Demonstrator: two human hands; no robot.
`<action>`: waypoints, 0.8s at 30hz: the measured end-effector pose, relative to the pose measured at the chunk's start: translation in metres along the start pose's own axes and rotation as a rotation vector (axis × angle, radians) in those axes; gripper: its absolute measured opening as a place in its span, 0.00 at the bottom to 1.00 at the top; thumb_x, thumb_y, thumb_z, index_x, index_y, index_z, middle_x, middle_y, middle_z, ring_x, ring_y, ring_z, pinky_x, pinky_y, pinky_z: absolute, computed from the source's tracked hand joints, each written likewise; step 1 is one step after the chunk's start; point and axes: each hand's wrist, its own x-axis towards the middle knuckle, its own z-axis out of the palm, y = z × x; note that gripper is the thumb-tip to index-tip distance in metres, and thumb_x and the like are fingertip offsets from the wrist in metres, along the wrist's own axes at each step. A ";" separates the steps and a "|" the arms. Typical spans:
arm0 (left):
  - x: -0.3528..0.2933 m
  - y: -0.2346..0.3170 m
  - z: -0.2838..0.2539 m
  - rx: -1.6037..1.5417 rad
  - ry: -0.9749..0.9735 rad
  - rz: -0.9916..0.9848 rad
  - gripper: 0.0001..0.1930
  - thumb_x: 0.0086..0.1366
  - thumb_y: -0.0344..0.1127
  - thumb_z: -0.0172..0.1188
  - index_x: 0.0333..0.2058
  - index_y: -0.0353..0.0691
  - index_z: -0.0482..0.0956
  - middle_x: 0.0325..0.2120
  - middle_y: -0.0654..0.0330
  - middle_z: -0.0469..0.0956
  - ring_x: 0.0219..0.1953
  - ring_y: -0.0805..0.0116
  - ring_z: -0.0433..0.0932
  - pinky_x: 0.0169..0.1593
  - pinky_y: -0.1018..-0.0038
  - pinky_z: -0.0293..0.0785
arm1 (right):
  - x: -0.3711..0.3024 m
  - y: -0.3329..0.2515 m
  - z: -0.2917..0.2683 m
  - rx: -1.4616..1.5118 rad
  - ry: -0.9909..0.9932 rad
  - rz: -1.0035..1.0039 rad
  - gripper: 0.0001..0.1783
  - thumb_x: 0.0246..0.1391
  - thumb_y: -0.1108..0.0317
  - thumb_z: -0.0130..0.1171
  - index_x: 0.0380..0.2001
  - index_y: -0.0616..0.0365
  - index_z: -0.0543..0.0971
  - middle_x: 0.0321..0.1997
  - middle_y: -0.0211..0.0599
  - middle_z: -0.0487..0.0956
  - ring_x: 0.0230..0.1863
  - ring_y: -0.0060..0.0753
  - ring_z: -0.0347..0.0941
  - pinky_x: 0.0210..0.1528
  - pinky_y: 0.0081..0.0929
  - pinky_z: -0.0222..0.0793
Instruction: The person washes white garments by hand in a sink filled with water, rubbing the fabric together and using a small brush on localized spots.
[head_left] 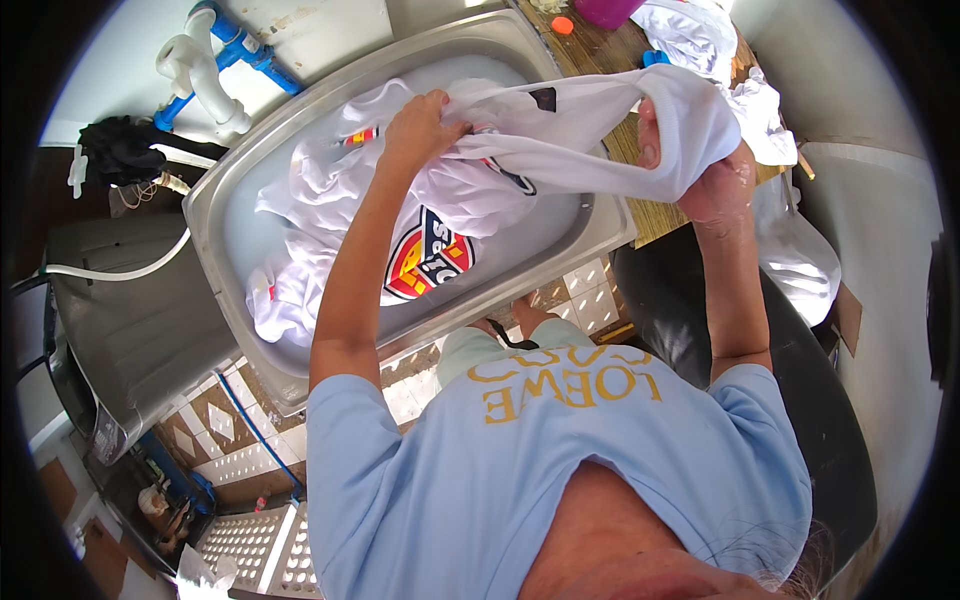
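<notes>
A white shirt [345, 205] with a red, yellow and dark blue shield print lies bunched in cloudy water. It fills much of a grey basin [620, 222]. One part of it, perhaps a sleeve, is stretched out over the basin's right end. My left hand [420, 128] grips the cloth above the water, thumb and fingers closed on it. Farther right, my wet right hand [718, 188] holds the band at the stretched part's end. Some of its fingers show inside the opening; the rest are behind the cloth.
A wooden table [585, 48] adjoins the basin's right end, with an orange cap [563, 25], a purple container [608, 10] and more white cloth [690, 38]. White and blue pipes [205, 75] stand behind the basin. A pale hose [130, 273] reaches its left side, beside a dark grey tub [130, 330].
</notes>
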 end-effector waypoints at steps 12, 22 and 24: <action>0.012 0.034 -0.086 -1.233 0.333 -0.154 0.12 0.63 0.35 0.48 0.42 0.35 0.71 0.28 0.60 0.76 0.31 0.71 0.76 0.36 0.76 0.76 | 0.007 -0.058 -0.068 -0.103 0.444 -0.101 0.26 0.60 0.59 0.40 0.58 0.63 0.66 0.59 0.42 0.71 0.56 0.35 0.70 0.53 0.36 0.70; -0.009 0.039 -0.116 -1.111 0.107 -0.151 0.24 0.70 0.51 0.38 0.37 0.37 0.75 0.28 0.52 0.80 0.34 0.64 0.78 0.42 0.69 0.75 | 0.036 -0.045 -0.043 0.120 0.264 0.113 0.28 0.60 0.48 0.43 0.48 0.62 0.75 0.48 0.41 0.78 0.49 0.39 0.75 0.54 0.40 0.68; 0.001 0.095 -0.136 -1.227 0.312 -0.144 0.15 0.67 0.42 0.49 0.41 0.35 0.72 0.31 0.58 0.77 0.36 0.67 0.76 0.43 0.69 0.73 | 0.023 -0.098 -0.019 0.034 -0.001 0.025 0.34 0.58 0.40 0.43 0.46 0.64 0.75 0.46 0.44 0.79 0.49 0.41 0.75 0.56 0.38 0.67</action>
